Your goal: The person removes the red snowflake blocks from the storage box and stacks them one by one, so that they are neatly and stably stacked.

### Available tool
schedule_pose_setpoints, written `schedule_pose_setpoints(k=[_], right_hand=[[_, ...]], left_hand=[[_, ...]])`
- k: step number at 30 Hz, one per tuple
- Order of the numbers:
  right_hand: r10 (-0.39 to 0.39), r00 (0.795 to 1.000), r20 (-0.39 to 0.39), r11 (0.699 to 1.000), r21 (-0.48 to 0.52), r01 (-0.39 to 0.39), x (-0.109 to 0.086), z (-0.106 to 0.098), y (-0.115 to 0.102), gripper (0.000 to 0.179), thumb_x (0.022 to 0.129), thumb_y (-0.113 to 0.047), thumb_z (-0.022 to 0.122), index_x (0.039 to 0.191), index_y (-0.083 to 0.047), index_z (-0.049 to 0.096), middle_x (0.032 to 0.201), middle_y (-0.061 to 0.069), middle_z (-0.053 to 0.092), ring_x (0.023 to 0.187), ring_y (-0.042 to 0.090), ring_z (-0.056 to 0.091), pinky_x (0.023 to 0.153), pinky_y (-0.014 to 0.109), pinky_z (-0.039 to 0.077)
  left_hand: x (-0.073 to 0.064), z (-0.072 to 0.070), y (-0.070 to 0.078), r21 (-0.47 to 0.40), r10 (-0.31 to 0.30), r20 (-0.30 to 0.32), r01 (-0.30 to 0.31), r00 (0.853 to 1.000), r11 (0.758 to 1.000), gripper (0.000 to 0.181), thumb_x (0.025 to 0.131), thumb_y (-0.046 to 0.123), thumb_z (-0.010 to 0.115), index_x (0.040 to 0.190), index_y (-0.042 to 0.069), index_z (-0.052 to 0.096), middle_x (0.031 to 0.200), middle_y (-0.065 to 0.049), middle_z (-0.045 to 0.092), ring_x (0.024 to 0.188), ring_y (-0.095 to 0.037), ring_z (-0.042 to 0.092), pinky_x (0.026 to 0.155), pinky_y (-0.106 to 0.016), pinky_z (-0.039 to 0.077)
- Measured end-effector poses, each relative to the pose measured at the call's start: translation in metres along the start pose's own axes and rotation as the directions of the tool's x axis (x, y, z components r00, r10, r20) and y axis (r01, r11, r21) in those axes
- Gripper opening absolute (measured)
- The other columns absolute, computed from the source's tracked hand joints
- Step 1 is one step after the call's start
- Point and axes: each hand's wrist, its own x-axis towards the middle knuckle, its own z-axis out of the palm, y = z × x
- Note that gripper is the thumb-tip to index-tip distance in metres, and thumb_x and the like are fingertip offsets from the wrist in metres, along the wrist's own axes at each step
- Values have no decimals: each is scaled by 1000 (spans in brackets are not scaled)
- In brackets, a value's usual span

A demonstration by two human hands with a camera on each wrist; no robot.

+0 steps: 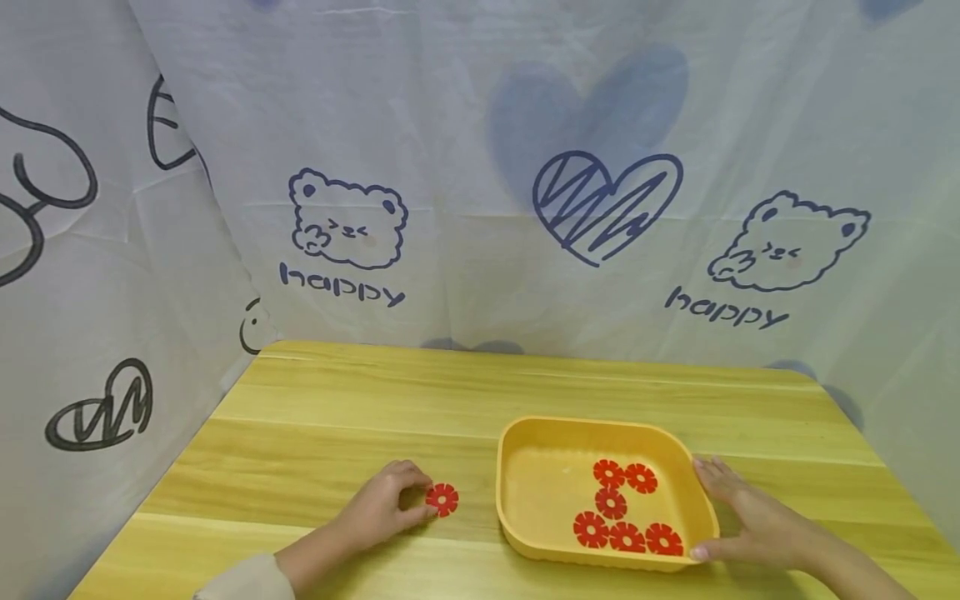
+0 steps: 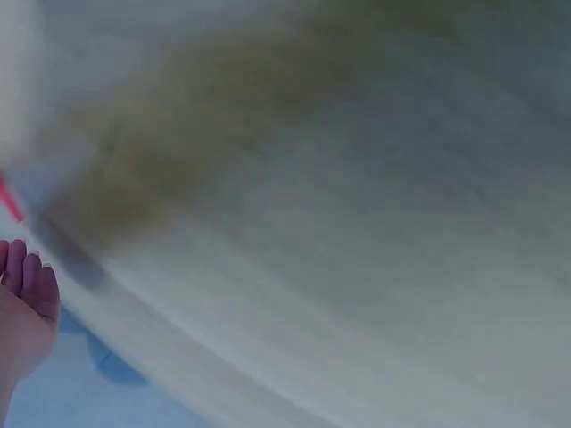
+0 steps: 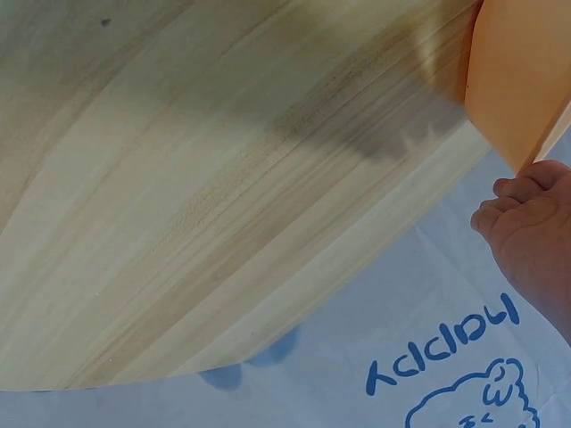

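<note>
In the head view my left hand (image 1: pixel 386 508) pinches a red notched plastic building disc (image 1: pixel 442 500) between thumb and fingers, just left of a yellow bin (image 1: pixel 517 546). The left wrist view is blurred; there the hand (image 2: pixel 25 308) sits at the left edge, with a sliver of the red disc (image 2: pixel 11 201) above it. My right hand (image 1: pixel 765 521) holds the bin's right end, thumb at the near corner and fingers along the far part of that side. Several more red discs (image 1: pixel 611 503) lie inside the bin, mostly in its right half.
A wood-grain table (image 1: pixel 337 408) carries the bin. Behind it and on the left hangs a pale cloth (image 1: pixel 457 125) printed with hearts, bears and lettering. The table's far edge (image 1: pixel 420 347) runs close to the cloth.
</note>
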Motion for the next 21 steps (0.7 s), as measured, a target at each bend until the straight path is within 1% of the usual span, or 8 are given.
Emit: schedule_pose_setpoints(k=[2, 4, 7, 13, 15, 18, 20, 21], right_hand=[[-9, 1000, -7, 1000, -5, 9, 0, 1, 0, 101, 71, -43, 75, 138, 15, 26, 144, 36, 21, 129, 57, 13, 91, -7, -8], [-10, 1000, -9, 1000, -5, 10, 0, 1, 0, 101, 71, -43, 75, 138, 15, 27, 144, 36, 21, 129, 57, 14, 91, -7, -8], [-2, 1000, -5, 1000, -1, 2, 0, 0, -1, 101, 71, -43, 75, 138, 15, 26, 144, 36, 21, 128, 59, 15, 90, -7, -8], [6, 1000, -1, 1000, 0, -6, 0, 0, -1, 102, 70, -43, 75, 138, 15, 26, 144, 35, 20, 127, 60, 15, 89, -7, -8], [7, 1000, 0, 1000, 3, -7, 0, 0, -1, 102, 71, -43, 75, 138, 14, 26, 144, 36, 20, 127, 60, 15, 88, -7, -8], [11, 1000, 3, 1000, 14, -11, 0, 0, -1, 101, 71, -41, 76, 138, 15, 25, 144, 36, 20, 126, 61, 15, 87, -8, -8], [14, 1000, 9, 1000, 26, -14, 0, 0, -1, 101, 71, -40, 76, 139, 15, 24, 144, 36, 19, 126, 62, 15, 86, -8, -7], [17, 1000, 11, 999, 31, -17, 0, 0, -1, 100, 72, -39, 76, 139, 15, 24, 145, 36, 19, 126, 61, 15, 86, -8, -7]], left_hand=[[2, -5, 3, -32, -34, -16, 34, 999, 999, 30, 80, 23, 71, 100, 1, 67, 97, -4, 65, 92, -18, 60, 82, -34, 54], [5, -9, 6, -54, -59, -48, 56, 997, 997, 29, 80, 19, 71, 101, 1, 66, 98, -6, 65, 93, -21, 61, 83, -37, 54], [10, -17, 11, -71, -69, -101, 62, 993, 996, 29, 79, 16, 72, 102, 0, 66, 99, -9, 66, 94, -23, 62, 82, -38, 54], [18, -27, 18, -97, -29, -199, 10, 980, 995, 26, 78, 14, 73, 101, 1, 67, 98, -10, 67, 92, -22, 62, 78, -38, 55], [19, -28, 22, -106, -18, -235, -7, 972, 994, 25, 77, 14, 74, 99, 3, 67, 97, -9, 67, 90, -21, 63, 75, -36, 55], [21, -28, 27, -99, 20, -294, -52, 956, 994, 25, 75, 14, 75, 97, 4, 68, 93, -8, 68, 85, -19, 63, 72, -32, 55], [23, -28, 31, -105, 28, -312, -64, 950, 992, 26, 73, 13, 76, 96, 4, 68, 92, -6, 69, 84, -18, 63, 71, -28, 54], [24, -29, 34, -114, 21, -310, -59, 950, 992, 26, 73, 13, 76, 96, 4, 68, 92, -5, 69, 83, -18, 63, 72, -26, 54]])
